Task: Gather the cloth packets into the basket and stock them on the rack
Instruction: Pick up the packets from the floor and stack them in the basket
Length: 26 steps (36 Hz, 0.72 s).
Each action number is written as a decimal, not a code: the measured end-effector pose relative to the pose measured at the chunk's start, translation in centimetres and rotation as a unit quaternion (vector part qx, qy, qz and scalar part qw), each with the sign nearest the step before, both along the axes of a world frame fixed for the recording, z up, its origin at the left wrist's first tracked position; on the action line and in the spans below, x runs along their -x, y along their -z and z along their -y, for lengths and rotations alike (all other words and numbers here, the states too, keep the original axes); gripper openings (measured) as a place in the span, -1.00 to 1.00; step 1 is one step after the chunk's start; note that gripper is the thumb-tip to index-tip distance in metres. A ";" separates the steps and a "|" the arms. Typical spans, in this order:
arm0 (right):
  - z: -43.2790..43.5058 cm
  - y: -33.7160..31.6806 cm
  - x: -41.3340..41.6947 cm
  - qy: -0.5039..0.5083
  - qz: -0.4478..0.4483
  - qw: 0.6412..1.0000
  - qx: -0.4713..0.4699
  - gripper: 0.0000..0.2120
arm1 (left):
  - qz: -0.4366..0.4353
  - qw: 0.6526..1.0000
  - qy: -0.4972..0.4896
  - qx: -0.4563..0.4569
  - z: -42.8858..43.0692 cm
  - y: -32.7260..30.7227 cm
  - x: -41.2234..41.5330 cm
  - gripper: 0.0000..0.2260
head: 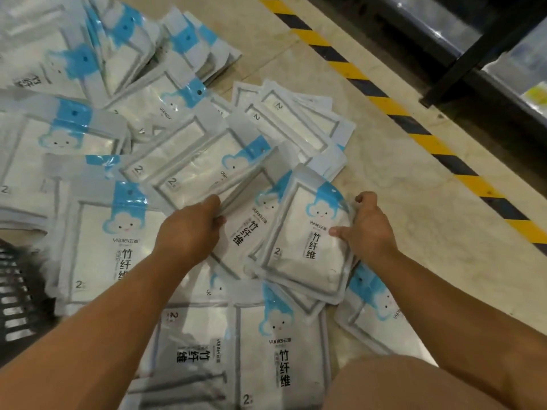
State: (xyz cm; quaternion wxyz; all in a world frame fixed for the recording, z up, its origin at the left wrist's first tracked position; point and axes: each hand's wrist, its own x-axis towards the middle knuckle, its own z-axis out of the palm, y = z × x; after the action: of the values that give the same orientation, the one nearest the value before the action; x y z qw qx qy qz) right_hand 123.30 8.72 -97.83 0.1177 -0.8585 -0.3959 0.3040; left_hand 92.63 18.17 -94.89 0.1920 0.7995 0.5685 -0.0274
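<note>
Floor (399, 179): pale tile, crossed diagonally by a yellow-black stripe (381, 102).
Cloth packets (97, 247): many white-and-blue ones, overlapping on the floor.
Rack (473, 59): dark frame, upper right.
Basket (14, 291): dark slatted edge, far left.
Held packets (307, 247): small stack, centre.
Left grip (189, 229): fingers curled on the stack's left edge.
Right grip (370, 229): thumb and fingers pinching its right edge.

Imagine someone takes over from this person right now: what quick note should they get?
Left hand grips the edge of one packet. Right hand pinches a small stack beside it.
Loose packets cover the floor; the basket sits at the left edge, contents unseen; the rack is upper right.
Most packets are not yet gathered. Left to do: gather the pile, then stock.
</note>
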 end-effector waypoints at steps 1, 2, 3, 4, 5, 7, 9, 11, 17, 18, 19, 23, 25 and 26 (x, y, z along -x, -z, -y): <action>-0.1 0.1 0.0 0.023 -0.004 1.000 -0.006 -0.15 | 0.014 1.000 -0.015 0.002 0.1 -0.1 0.5 -0.83; -0.2 0.2 0.1 0.041 0.003 0.999 -0.009 -0.09 | 0.030 0.999 -0.031 0.005 0.2 -0.3 1.0 -0.81; -0.3 0.2 0.3 0.058 0.011 0.998 -0.008 -0.04 | 0.049 0.998 -0.049 0.005 0.4 -0.3 1.5 -0.79; -0.5 0.2 0.4 0.079 0.013 0.997 -0.002 -0.01 | 0.066 0.996 -0.067 0.007 0.6 -0.4 1.9 -0.77; -0.7 0.3 0.6 0.099 0.010 0.995 0.004 0.01 | 0.084 0.993 -0.085 0.008 0.8 -0.4 2.3 -0.76; -1.2 0.4 1.2 0.105 0.021 0.994 0.011 -0.03 | 0.118 0.985 -0.127 0.019 1.4 -0.4 3.0 -0.76; -1.6 0.3 2.1 0.061 0.069 0.996 -0.010 -0.13 | 0.147 0.972 -0.176 0.039 2.0 -0.4 3.3 -0.79; -1.6 0.1 3.2 0.012 0.110 0.993 -0.032 -0.13 | 0.185 0.954 -0.224 0.078 2.7 -0.4 3.2 -0.81; -0.7 -0.1 5.0 0.064 -0.013 0.996 0.052 0.07 | 0.253 0.911 -0.266 0.189 3.7 0.0 3.4 -0.82; -0.8 -0.1 5.0 0.080 -0.025 0.995 0.045 0.09 | 0.268 0.903 -0.268 0.201 3.6 0.1 3.4 -0.80; -0.8 -0.1 4.9 0.103 -0.038 0.993 0.036 0.11 | 0.282 0.897 -0.267 0.212 3.5 0.1 3.4 -0.77; -1.2 0.1 4.0 0.219 -0.134 0.966 -0.020 -0.10 | 0.308 0.890 -0.257 0.218 3.1 -0.5 2.7 -0.77; -1.1 0.3 3.8 0.236 -0.172 0.955 -0.053 -0.32 | 0.294 0.904 -0.245 0.190 2.8 -0.9 2.4 -0.84; -0.9 0.3 3.8 0.238 -0.189 0.950 -0.074 -0.42 | 0.282 0.913 -0.238 0.175 2.6 -1.1 2.3 -0.87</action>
State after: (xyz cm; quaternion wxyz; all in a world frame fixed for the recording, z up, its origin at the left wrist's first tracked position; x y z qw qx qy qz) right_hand 119.48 9.66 -98.13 0.3228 -0.8436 -0.1717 0.3934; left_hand 90.36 15.59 -93.80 0.4819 0.5682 0.6507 0.1466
